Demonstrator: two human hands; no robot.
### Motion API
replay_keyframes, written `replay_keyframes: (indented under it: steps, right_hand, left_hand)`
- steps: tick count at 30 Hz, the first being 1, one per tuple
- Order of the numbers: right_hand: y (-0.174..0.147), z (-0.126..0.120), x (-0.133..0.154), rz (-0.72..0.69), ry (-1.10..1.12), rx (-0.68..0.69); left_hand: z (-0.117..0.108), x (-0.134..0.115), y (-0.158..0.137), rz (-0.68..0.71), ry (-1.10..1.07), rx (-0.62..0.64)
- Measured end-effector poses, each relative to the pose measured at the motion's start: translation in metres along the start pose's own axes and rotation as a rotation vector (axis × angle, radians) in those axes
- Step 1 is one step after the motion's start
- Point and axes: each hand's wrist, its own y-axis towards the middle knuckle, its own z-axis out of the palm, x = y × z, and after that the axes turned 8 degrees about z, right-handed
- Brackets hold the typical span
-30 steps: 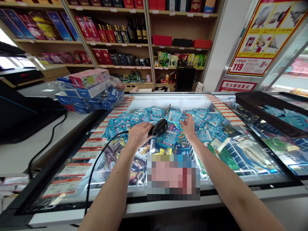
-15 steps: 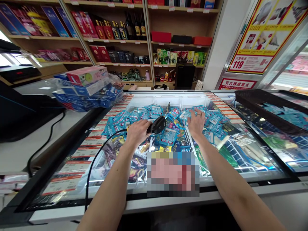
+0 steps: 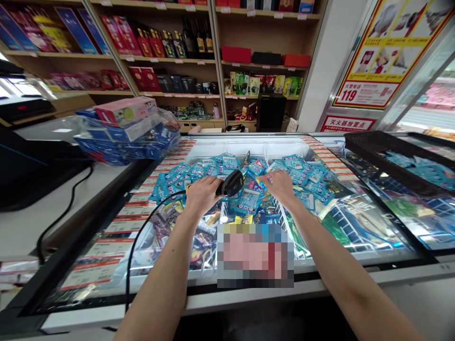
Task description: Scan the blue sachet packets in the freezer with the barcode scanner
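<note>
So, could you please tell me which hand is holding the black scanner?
The left hand, its fingers around the black scanner; the right hand is over the blue packets instead.

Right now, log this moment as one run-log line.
Left hand: holding black corded scanner | Right hand: near blue packets, grip unclear | Black cord: across chest freezer | Dark brown tray: holding more blue packets

Held in the left hand (image 3: 202, 195), a black corded scanner (image 3: 232, 183), rounded head pointing right. To either side of it, flat light-blue printed packets (image 3: 315, 176), overlapping at odd angles in loose heaps, with another near the head.
</note>
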Motion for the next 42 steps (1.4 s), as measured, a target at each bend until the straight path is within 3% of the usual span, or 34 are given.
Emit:
replay_keyframes:
  steps: [4, 8, 11, 17, 22, 30, 42]
  right_hand:
    - [-0.020, 0.003, 0.014, -0.053, -0.006, 0.212]
    - [-0.039, 0.007, 0.016, -0.146, -0.024, 0.222]
    - [-0.040, 0.008, 0.011, -0.124, 0.049, 0.241]
    - [-0.021, 0.005, -0.013, 0.124, 0.405, 0.168]
    - [-0.007, 0.012, -0.032, 0.168, 0.658, 0.026]
    - [-0.001, 0.011, -0.041, 0.062, 0.575, -0.009]
    - [0.002, 0.023, -0.039, 0.113, 0.725, -0.033]
  left_hand:
    - [0.000, -0.001, 0.000, 0.002, 0.007, 0.002]
    - [-0.001, -0.002, 0.000, 0.014, 0.007, -0.007]
    - [-0.002, -0.002, 0.000, 0.008, -0.008, -0.017]
    - [-0.003, -0.003, 0.001, -0.004, -0.029, -0.030]
    - [-0.001, -0.005, 0.002, 0.029, -0.041, -0.033]
    - [0.002, -0.010, 0.002, 0.040, -0.045, 0.007]
    - [0.001, -0.016, 0.006, 0.088, -0.056, 0.003]
